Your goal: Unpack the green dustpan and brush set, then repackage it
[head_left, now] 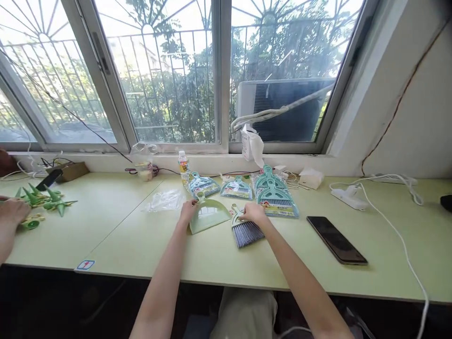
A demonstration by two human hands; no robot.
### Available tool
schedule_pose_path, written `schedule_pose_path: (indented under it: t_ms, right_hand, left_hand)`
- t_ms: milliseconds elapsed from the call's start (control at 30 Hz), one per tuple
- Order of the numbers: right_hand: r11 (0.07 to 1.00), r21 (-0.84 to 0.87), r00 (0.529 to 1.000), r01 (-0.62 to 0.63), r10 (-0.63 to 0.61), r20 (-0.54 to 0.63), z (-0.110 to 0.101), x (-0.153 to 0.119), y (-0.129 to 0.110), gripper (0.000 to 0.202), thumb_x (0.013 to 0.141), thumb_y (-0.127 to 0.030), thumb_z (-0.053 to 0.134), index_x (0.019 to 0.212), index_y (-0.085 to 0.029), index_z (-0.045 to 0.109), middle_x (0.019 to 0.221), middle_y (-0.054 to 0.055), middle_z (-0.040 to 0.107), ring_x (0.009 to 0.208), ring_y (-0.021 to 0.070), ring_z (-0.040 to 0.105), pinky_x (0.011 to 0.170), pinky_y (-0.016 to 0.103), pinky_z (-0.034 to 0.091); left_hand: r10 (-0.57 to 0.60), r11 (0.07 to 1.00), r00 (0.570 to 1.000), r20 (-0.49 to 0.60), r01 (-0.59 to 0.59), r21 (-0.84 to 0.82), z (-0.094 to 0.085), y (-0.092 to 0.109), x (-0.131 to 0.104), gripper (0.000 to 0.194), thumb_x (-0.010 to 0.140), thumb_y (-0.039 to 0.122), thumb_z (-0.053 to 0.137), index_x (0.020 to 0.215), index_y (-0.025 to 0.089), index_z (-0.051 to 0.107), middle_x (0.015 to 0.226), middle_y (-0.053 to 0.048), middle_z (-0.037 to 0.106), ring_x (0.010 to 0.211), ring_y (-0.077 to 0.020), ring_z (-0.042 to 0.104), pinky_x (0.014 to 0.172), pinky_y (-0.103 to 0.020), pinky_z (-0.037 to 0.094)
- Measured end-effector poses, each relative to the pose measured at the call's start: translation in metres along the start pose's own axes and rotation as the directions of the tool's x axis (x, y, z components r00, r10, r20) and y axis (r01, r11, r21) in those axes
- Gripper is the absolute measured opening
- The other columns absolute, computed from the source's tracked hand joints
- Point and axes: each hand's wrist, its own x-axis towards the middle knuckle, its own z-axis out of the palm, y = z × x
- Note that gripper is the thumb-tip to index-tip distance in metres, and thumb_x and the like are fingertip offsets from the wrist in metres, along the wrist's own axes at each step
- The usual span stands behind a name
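A pale green dustpan [209, 215] lies on the table, its handle pointing toward the window. My left hand [188, 212] is closed on its left edge near the handle. Just to the right is a small hand brush [247, 233] with grey bristles and a light green handle. My right hand [253, 213] grips the brush's upper part from the right, with some of the fingers hidden. Behind both hands lie wrapped dustpan-and-brush sets: a left one [204, 185], a middle one [236, 189] and a stack [276, 200] at the right.
Crumpled clear plastic [164, 200] and a drink bottle [184, 168] stand left of the dustpan. A phone [336, 240] and a power strip [349, 197] with a white cable are at the right. At far left, another person's hand [14, 212] is by green spiky pieces [52, 200].
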Motion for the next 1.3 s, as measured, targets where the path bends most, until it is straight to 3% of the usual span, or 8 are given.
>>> schedule_pose_path:
  t_ms: [433, 600, 800, 867, 967, 1033, 1133, 1300]
  right_hand:
    - [0.999, 0.027, 0.997, -0.047, 0.049, -0.055, -0.016, -0.008, -0.012, 0.035, 0.073, -0.042, 0.068, 0.094, -0.015, 0.075, 0.097, 0.014, 0.073, 0.094, 0.0263, 0.068, 0.071, 0.028, 0.045]
    - [0.985, 0.072, 0.976, 0.159, -0.146, -0.16, -0.041, -0.016, -0.027, 0.024, 0.078, -0.039, 0.062, 0.085, -0.021, 0.077, 0.089, 0.008, 0.075, 0.088, 0.0221, 0.068, 0.066, 0.026, 0.041]
    - [0.981, -0.028, 0.978, 0.191, -0.193, -0.074, -0.011, -0.018, -0.075, 0.032, 0.076, -0.039, 0.065, 0.096, -0.015, 0.075, 0.097, 0.014, 0.074, 0.093, 0.0253, 0.068, 0.07, 0.029, 0.042]
    - [0.984, -0.029, 0.981, 0.174, -0.175, -0.084, -0.001, -0.016, -0.074, 0.03, 0.078, -0.037, 0.064, 0.095, -0.015, 0.074, 0.098, 0.014, 0.074, 0.093, 0.025, 0.068, 0.071, 0.029, 0.041]
    - [0.98, 0.013, 0.974, 0.201, -0.198, -0.112, 0.009, -0.012, -0.06, 0.026, 0.081, -0.04, 0.063, 0.089, -0.017, 0.073, 0.096, 0.012, 0.074, 0.093, 0.0238, 0.067, 0.072, 0.03, 0.041]
    - [0.971, 0.041, 0.961, 0.237, -0.228, -0.157, 0.014, -0.01, -0.053, 0.025, 0.083, -0.041, 0.061, 0.087, -0.018, 0.071, 0.096, 0.01, 0.073, 0.093, 0.0229, 0.066, 0.074, 0.03, 0.04]
    - [0.949, 0.094, 0.934, 0.3, -0.272, -0.23, 0.025, -0.006, -0.05, 0.022, 0.085, -0.041, 0.062, 0.086, -0.02, 0.067, 0.098, 0.007, 0.072, 0.094, 0.0215, 0.065, 0.077, 0.03, 0.04]
    - [0.906, 0.24, 0.913, 0.348, -0.27, -0.305, 0.043, 0.0, -0.059, 0.018, 0.087, -0.037, 0.061, 0.087, -0.02, 0.063, 0.097, 0.006, 0.069, 0.091, 0.019, 0.063, 0.075, 0.027, 0.04]
  left_hand:
    - [-0.062, 0.998, 0.998, 0.034, 0.061, 0.015, -0.004, 0.002, -0.002, 0.009, 0.076, 0.026, 0.059, 0.073, 0.019, 0.063, 0.084, -0.007, 0.069, 0.083, -0.0221, 0.062, 0.063, -0.026, 0.04]
    - [-0.011, 0.998, 0.985, 0.174, 0.021, -0.059, -0.004, 0.019, -0.01, 0.016, 0.07, 0.03, 0.066, 0.061, 0.018, 0.06, 0.064, -0.004, 0.063, 0.068, -0.0189, 0.061, 0.057, -0.025, 0.041]
    - [0.195, 0.944, 0.645, 0.739, 0.082, -0.32, -0.007, 0.029, -0.02, 0.043, 0.07, 0.057, 0.068, 0.069, 0.014, 0.067, 0.066, -0.008, 0.066, 0.056, -0.0154, 0.059, 0.056, -0.027, 0.048]
    - [0.217, 0.953, 0.732, 0.646, -0.017, -0.302, -0.008, 0.024, -0.02, 0.04, 0.073, 0.054, 0.067, 0.08, 0.014, 0.069, 0.07, -0.007, 0.065, 0.061, -0.0168, 0.06, 0.06, -0.029, 0.05]
    - [0.383, 0.923, 0.9, 0.206, -0.369, -0.107, -0.003, 0.021, -0.022, 0.044, 0.07, 0.033, 0.076, 0.109, 0.018, 0.064, 0.098, -0.009, 0.066, 0.092, -0.025, 0.063, 0.081, -0.038, 0.052]
    - [0.57, 0.814, 0.822, 0.017, -0.567, 0.123, 0.003, 0.025, -0.026, 0.064, 0.066, 0.018, 0.079, 0.125, 0.021, 0.056, 0.123, -0.012, 0.058, 0.117, -0.0303, 0.053, 0.097, -0.045, 0.046]
    - [0.73, 0.622, 0.678, 0.088, -0.713, 0.324, 0.013, 0.032, -0.031, 0.055, 0.074, 0.007, 0.067, 0.126, 0.021, 0.054, 0.13, -0.012, 0.054, 0.123, -0.0295, 0.047, 0.1, -0.046, 0.043]
    - [0.731, 0.525, 0.65, 0.208, -0.73, 0.436, 0.018, 0.032, -0.03, 0.032, 0.083, 0.001, 0.05, 0.107, 0.016, 0.064, 0.112, -0.011, 0.063, 0.109, -0.0242, 0.055, 0.089, -0.037, 0.05]
